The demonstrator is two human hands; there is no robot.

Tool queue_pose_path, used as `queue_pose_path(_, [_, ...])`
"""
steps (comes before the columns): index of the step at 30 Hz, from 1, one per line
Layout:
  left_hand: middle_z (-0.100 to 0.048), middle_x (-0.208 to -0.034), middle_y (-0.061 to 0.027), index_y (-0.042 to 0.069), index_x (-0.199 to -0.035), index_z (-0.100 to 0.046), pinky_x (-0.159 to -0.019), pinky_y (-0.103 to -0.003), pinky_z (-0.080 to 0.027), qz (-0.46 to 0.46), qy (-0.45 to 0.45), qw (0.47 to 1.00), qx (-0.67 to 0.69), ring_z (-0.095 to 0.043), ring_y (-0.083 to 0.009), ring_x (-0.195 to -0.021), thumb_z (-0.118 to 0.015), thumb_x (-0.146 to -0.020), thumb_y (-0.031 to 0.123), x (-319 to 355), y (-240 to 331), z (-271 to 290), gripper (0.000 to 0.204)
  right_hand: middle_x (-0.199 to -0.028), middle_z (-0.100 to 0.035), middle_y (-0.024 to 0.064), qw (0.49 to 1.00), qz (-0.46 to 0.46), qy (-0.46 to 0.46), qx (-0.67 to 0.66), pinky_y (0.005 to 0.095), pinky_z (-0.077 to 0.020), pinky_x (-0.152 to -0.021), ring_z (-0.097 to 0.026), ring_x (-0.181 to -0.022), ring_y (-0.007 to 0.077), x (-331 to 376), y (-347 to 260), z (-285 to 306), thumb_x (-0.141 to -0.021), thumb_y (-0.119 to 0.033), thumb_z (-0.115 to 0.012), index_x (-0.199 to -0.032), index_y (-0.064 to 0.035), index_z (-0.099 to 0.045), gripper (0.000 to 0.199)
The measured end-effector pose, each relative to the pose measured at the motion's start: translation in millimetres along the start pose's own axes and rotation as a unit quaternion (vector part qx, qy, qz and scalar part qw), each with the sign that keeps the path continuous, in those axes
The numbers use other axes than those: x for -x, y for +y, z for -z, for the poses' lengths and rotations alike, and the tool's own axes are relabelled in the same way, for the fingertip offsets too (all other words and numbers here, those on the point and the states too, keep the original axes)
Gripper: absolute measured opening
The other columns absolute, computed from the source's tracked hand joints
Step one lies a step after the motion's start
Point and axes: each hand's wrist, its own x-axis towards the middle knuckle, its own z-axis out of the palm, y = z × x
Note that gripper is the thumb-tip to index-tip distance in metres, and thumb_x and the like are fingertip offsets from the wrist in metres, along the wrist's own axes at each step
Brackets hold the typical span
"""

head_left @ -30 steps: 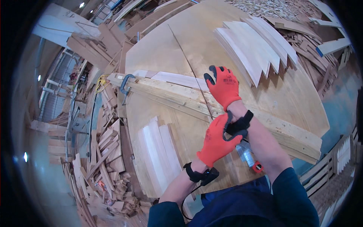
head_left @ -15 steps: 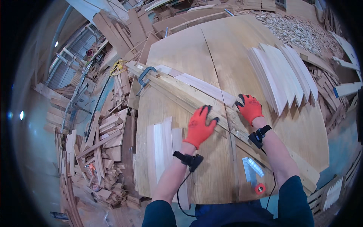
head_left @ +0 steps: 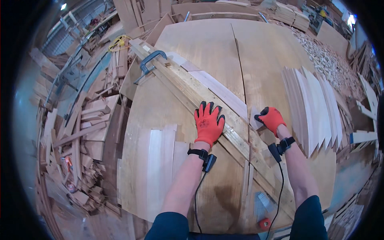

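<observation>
My left hand (head_left: pixel 209 123), in a red glove with black fingertips, lies with its fingers spread on a long wooden beam (head_left: pixel 192 90) that runs diagonally across the large wooden panel. A blue-grey C-clamp (head_left: pixel 151 61) grips the far left part of the beam. Along the beam's far side lies a pale narrow board (head_left: pixel 222 93). Just past that board's near end, my right hand (head_left: pixel 272 119), gloved alike, has its fingers curled at a small pale wood piece (head_left: pixel 255 119). Its fingertips seem to pinch the piece's edge, partly hiding it.
Pale boards with pointed ends (head_left: pixel 312 108) lie stacked on the panel's right side. More pale strips (head_left: pixel 160 156) lie at the near left. A metal square (head_left: pixel 262 202) and a red tape measure (head_left: pixel 264 224) are near the front edge. Scrap wood (head_left: pixel 86 132) is piled left of the panel.
My left hand has flattened onto the beam with its fingers spread. My right hand's fingers have curled, and a small pale piece now shows at them, apart from the narrow board. The view has shifted.
</observation>
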Motion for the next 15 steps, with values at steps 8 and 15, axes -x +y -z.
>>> queue_pose_path(8, [-0.051,-0.144,-0.0119,0.016,-0.125,-0.067,-0.117,-0.059,-0.019,0.008,0.049,0.998,0.038,-0.034,-0.0386,-0.142,-0.065,-0.087,0.033,12.0,-11.6,2.6,0.042,-0.092,-0.072,0.0179,0.975,0.137,0.167,0.052,0.0397,-0.0532,-0.075,-0.069,-0.086,0.0302,-25.4,15.6,108.3,-0.084,-0.035,-0.073,-0.089,-0.0049,-0.068,0.031])
queue_pose_path(15, [-0.053,-0.141,-0.013,0.015,-0.125,-0.067,-0.116,-0.061,-0.02,0.01,0.058,0.997,0.047,-0.035,-0.0391,-0.141,-0.063,-0.087,0.034,12.5,-11.6,-3.5,0.042,-0.141,-0.054,0.0181,0.97,0.119,0.116,0.179,0.0459,-0.0414,-0.11,-0.053,-0.129,0.0353,-39.0,-50.5,46.7,-0.093,-0.06,-0.057,-0.144,-0.0086,-0.046,0.073])
